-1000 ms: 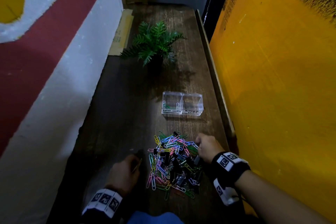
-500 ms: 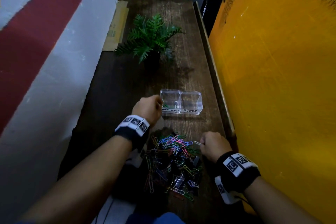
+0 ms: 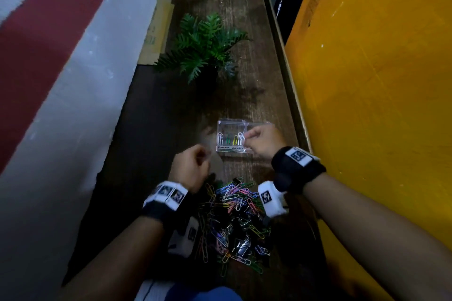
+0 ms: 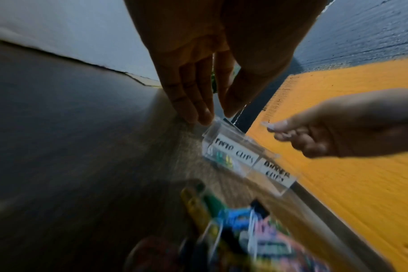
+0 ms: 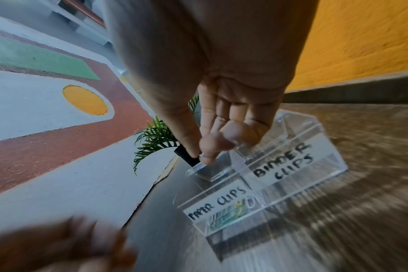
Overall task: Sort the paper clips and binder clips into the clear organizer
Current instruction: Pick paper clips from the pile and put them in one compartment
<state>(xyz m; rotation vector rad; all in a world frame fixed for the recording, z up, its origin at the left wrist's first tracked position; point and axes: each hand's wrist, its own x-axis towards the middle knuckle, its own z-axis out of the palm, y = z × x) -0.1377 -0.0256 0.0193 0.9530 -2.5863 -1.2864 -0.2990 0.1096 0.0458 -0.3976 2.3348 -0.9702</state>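
Head view: wooden table [image 3: 156, 129] running up the frame; clear organizer [image 3: 232, 138] at centre, two compartments, a few paper clips standing in its left one; mixed pile of paper clips and binder clips [image 3: 232, 222] at lower centre; potted fern [image 3: 205, 49] above, well apart. Right hand [image 3: 263, 140] over the organizer, its fingers pinching a white paper clip [image 3: 241, 135] at the left compartment's mouth. Left hand [image 3: 192, 168] lower left of the organizer, between it and the pile, fingers loosely curled, nothing seen in it. Left wrist view: left hand [image 4: 198, 88] with fingers nearly straight, empty, tips near the organizer's [image 4: 242, 158] far corner; touching or not cannot be told. Labels read, blurred, as paper clips and binder clips. Right wrist view: thumb and fingertips [image 5: 209, 147] nipping the clip [image 5: 204, 155] above the compartment labelled PAPER CLIPS [image 5: 218, 200]; the BINDER CLIPS [image 5: 284, 162] side appears empty. Handling, by judgement: paper clips light, springy wire, slick, prone to interlink, best taken singly by a loop end; binder clips stiffer and heavier, best taken across the black body or by the wire arms; the organizer rigid, light, liable to slide if knocked.
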